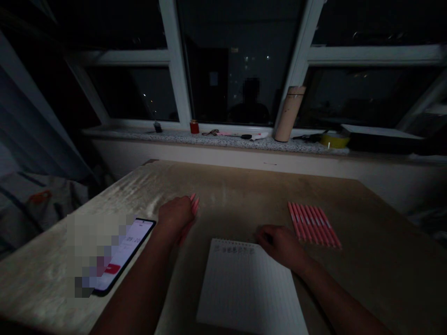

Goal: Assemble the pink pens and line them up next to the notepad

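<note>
Dark windows (240, 60) are standing beyond a dim brown table (240, 186), and a pale flask (289, 116) is leaning into my view from the speckled sill (174, 136). Through the head camera I'm seeing the left hand (176, 216) closing its fingers around a few pink pencils (195, 204), their ends poking out on both sides; the exact count is hiding in the fist. Well to the right, more of the same are lying side by side in a neat row (313, 224). The right hand (279, 242) is curling loosely over the notepad's (247, 288) upper right corner, showing nothing held; whether its fingertips are meeting I cannot tell. A phone (131, 251) is lying by the left forearm. I'm judging this step as gripping the smaller group; moving it would be calling for a gathered grasp, clear of the phone.
</note>
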Tool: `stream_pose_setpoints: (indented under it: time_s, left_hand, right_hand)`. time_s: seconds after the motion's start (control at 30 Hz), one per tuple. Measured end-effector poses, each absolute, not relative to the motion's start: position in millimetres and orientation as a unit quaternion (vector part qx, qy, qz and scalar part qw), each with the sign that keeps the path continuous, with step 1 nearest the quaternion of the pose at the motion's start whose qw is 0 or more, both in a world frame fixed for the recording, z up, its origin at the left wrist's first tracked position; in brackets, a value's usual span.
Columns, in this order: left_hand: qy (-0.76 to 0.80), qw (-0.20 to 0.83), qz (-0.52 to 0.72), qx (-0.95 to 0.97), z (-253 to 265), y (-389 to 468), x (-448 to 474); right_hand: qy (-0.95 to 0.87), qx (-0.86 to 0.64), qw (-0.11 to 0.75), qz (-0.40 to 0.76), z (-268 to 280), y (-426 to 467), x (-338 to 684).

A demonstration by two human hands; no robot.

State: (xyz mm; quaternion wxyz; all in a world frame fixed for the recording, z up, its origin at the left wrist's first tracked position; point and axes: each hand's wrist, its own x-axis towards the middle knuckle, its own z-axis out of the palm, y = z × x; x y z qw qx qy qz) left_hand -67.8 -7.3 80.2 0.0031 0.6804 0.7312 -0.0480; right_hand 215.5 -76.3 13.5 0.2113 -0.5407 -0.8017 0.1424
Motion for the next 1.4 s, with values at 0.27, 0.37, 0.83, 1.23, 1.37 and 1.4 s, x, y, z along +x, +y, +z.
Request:
stream_pose_setpoints:
  time_s: [0.27,0.37,0.83,1.23,1.37,1.4]
  left_hand:
    - [0.74,0.02,-0.05,0.671,77,-4,-69]
    - [0.738,0.018,-0.046,0.673,76,-4,-69]
    - [0.631,0.088,0.143,0.757,66,-1,-50]
    - [0.425,0.572,0.413,0.567,21,-17,18]
    - [0.4,0.604,0.435,0.534,22,-29,30]
    - [0.396,0.609,0.442,0.526,22,-30,32]
  right_hand:
    - [-0.797,-0.544,0.216,0.146,11,-75,216]
    - [-0.798,-0.541,0.218,0.15,10,-75,216]
    - [-0.795,-0.535,0.236,0.161,12,-77,216]
    - [-0.731,-0.511,0.383,0.24,10,-76,208]
    - [-0.718,-0.509,0.406,0.246,13,-78,204]
    - [-0.714,-0.514,0.408,0.244,13,-77,203]
